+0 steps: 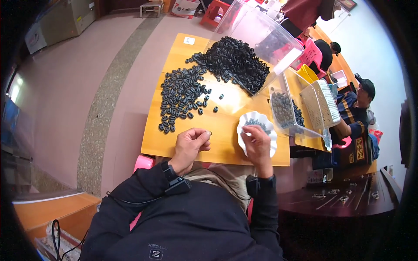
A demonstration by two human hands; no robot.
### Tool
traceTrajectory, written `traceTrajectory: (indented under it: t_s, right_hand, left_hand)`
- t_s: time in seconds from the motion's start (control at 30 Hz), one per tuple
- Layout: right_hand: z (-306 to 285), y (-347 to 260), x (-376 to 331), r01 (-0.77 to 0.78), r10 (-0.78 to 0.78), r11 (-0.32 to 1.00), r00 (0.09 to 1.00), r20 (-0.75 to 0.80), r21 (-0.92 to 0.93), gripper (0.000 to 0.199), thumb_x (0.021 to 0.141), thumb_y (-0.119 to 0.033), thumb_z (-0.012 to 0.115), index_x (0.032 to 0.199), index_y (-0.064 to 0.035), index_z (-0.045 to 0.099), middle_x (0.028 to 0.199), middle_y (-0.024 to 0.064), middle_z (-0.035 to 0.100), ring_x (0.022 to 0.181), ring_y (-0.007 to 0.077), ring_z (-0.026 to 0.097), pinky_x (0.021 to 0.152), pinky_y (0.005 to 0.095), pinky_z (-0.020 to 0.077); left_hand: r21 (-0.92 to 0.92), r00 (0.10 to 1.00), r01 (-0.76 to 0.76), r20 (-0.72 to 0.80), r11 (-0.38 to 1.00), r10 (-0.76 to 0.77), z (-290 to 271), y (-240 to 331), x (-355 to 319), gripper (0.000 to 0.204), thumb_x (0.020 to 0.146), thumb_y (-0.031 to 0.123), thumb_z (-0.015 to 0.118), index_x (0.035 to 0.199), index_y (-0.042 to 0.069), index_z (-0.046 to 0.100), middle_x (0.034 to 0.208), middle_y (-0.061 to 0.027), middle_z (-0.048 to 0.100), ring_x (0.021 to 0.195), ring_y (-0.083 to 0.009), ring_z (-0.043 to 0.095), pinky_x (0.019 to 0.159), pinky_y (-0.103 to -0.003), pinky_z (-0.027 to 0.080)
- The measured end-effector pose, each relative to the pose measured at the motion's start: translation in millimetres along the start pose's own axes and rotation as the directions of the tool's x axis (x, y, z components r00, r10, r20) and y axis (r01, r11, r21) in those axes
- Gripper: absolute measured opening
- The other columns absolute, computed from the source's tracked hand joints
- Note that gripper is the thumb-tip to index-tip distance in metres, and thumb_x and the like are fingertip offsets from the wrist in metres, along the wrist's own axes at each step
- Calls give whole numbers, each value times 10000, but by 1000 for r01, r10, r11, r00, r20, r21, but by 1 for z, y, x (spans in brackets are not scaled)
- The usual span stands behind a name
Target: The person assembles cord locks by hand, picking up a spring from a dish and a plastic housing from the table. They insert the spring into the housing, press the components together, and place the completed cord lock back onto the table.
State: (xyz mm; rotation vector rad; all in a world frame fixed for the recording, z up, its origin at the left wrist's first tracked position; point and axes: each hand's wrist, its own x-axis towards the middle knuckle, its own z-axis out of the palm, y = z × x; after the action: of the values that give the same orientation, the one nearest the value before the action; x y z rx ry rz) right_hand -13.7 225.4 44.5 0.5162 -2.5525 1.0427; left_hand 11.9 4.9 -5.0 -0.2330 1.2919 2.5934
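Observation:
My left hand is closed over the near part of the wooden table, thumb and forefinger pinching a small dark piece whose edge just shows at the tips. My right hand hovers at a white wavy-rimmed dish, its fingers pinched together; whatever they hold is too small to make out. Small grey-blue bits lie in the dish. Beyond my left hand, many black oval pieces with two holes are spread out. A few single ones lie apart, between the spread and the dish.
A clear plastic bin lies tipped at the far side, a heap of black pieces spilling from it. Right of the dish stands a clear box of small dark parts, then a white perforated basket. Another person sits at the right.

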Motion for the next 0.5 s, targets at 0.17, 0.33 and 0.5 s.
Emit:
traceTrajectory:
  t_s: [0.17, 0.33, 0.5]
  right_hand:
    - [-27, 20, -16, -31, 81, 893, 992, 94, -449, 156, 804, -99, 656, 956, -62, 660, 944, 130, 631, 781, 328, 633, 678, 414, 493]
    - [-20, 31, -21, -120, 214, 865, 967, 141, -487, 104, 850, -151, 604, 901, -78, 658, 917, 119, 629, 820, 357, 625, 703, 439, 487]
    - [-16, 34, -21, -118, 218, 854, 965, 144, -506, 99, 858, -149, 587, 854, -74, 651, 895, 118, 626, 811, 360, 621, 695, 442, 485]
  left_hand:
    - [-49, 1000, 29, 11, 998, -29, 0, -2, 0, 144, 928, 147, 616, 988, 17, 627, 830, -17, 627, 705, -89, 598, 671, -238, 536]
    - [-45, 999, 48, 13, 998, -47, 0, -1, 0, 150, 932, 143, 608, 1009, 17, 631, 853, -23, 640, 714, -84, 601, 671, -237, 539]
    - [-57, 999, 53, 8, 997, -52, 1, 2, -1, 143, 934, 143, 603, 1005, 23, 635, 860, -26, 646, 716, -81, 603, 675, -237, 543]
